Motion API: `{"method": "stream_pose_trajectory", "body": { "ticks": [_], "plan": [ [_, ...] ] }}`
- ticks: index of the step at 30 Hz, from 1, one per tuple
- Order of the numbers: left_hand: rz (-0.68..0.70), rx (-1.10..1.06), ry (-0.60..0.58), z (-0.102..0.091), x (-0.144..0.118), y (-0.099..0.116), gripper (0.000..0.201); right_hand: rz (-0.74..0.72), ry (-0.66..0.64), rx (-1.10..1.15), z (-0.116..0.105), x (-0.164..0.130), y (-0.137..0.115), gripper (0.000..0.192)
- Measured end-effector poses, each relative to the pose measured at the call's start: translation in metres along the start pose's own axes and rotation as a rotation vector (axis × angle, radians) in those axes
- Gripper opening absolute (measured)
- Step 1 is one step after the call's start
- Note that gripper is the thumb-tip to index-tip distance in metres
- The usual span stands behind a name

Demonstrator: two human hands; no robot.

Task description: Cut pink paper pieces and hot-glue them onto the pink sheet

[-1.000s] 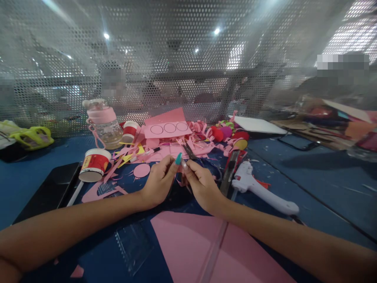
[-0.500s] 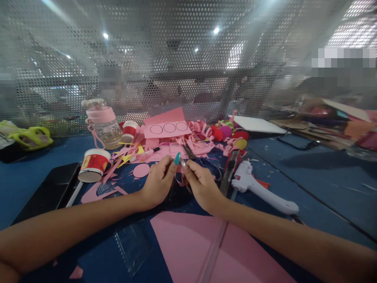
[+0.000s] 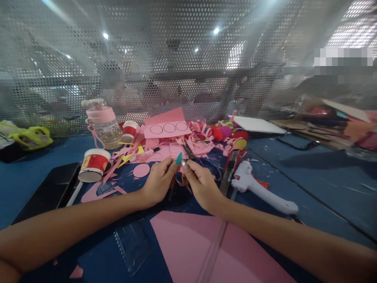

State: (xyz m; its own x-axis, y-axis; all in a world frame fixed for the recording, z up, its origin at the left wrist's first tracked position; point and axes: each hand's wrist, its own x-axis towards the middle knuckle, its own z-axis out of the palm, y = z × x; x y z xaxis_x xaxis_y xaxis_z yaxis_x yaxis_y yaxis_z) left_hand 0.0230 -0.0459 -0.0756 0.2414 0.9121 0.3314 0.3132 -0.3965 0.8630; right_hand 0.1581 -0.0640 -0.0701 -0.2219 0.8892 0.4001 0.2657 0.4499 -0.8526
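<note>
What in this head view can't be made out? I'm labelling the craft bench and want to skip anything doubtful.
- The small piece pinched between the left hand and right hand: fingers cover it, too small.
- Black-handled scissors: handles hidden behind the hands.
- Large pink paper sheet: cut off by the bottom edge.
- Red-and-white paper cup: print too blurred to read.
- Things behind the perforated metal screen: blurred through the holes.

Your blue counter (image 3: 309, 188) carries a pink paper sheet (image 3: 188, 247), clear ruler (image 3: 132, 245), white glue gun (image 3: 259, 188), black tablet (image 3: 50, 188), tipped paper cup (image 3: 94, 164), pink bottle (image 3: 103, 122), and pink scraps (image 3: 173, 147) farther back.
</note>
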Motion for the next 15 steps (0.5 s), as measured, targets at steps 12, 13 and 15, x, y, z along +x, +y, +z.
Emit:
{"method": "stream_pose_trajectory", "body": {
  "ticks": [12,13,15],
  "plan": [
    [0.046,0.161,0.048,-0.0017,-0.0010,0.0021,0.034,-0.003,-0.003,-0.021,-0.0002,-0.0002,-0.0026,0.034],
    [0.047,0.172,0.049,-0.0019,-0.0012,0.0021,0.034,0.003,-0.006,-0.015,0.0001,-0.0002,-0.0019,0.034],
    [0.048,0.183,0.041,-0.0021,-0.0019,0.0024,0.034,0.022,-0.001,0.011,0.0008,-0.0003,-0.0001,0.034]
  ]
}}
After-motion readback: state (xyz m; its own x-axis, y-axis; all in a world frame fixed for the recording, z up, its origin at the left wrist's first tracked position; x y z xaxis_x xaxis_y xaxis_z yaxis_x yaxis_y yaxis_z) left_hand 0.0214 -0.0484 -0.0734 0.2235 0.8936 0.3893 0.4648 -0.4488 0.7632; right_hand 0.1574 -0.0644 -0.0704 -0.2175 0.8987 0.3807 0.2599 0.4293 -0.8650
